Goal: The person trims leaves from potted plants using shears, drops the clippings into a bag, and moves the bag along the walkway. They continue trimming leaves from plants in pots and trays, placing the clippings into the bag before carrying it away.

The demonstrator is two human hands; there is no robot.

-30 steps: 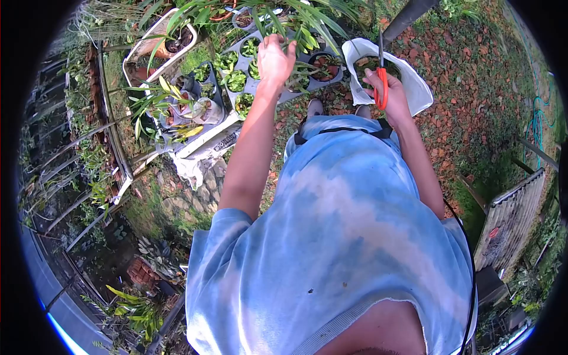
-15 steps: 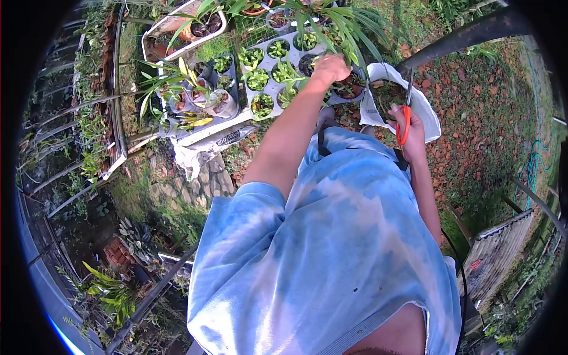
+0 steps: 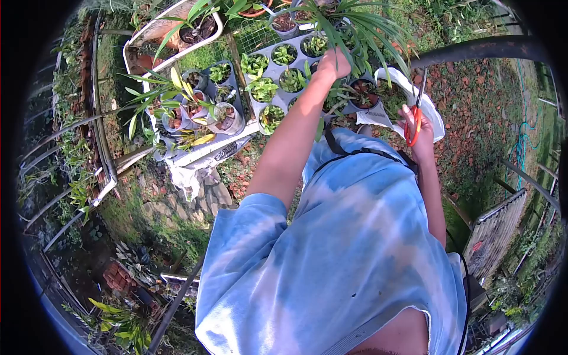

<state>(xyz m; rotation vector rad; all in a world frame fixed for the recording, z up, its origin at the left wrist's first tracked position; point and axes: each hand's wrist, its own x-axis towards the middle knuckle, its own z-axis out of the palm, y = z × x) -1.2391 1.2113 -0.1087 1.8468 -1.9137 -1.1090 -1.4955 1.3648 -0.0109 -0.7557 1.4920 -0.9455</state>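
My left hand (image 3: 336,64) reaches into the far right part of a grey tray (image 3: 274,72) of round cells, which hold small leafy plants (image 3: 262,89). Its fingers are hidden behind the hand and under the long narrow leaves (image 3: 361,29) of a larger plant. In my right hand (image 3: 422,137) is a pair of orange-handled scissors (image 3: 412,129), blades pointing up and away from me. Just beyond that hand stands an open white bag (image 3: 436,112) with dark and green matter inside.
Left of the tray, several potted plants (image 3: 225,117) crowd a pale-framed stand (image 3: 183,155). Another potted plant (image 3: 198,29) sits at the far left. A dark curved bar (image 3: 479,52) crosses the upper right. Reddish chips (image 3: 467,112) cover the ground at right.
The view has shifted slightly. My left hand has gone a little farther forward under the long leaves. My right hand still holds the scissors beside the bag.
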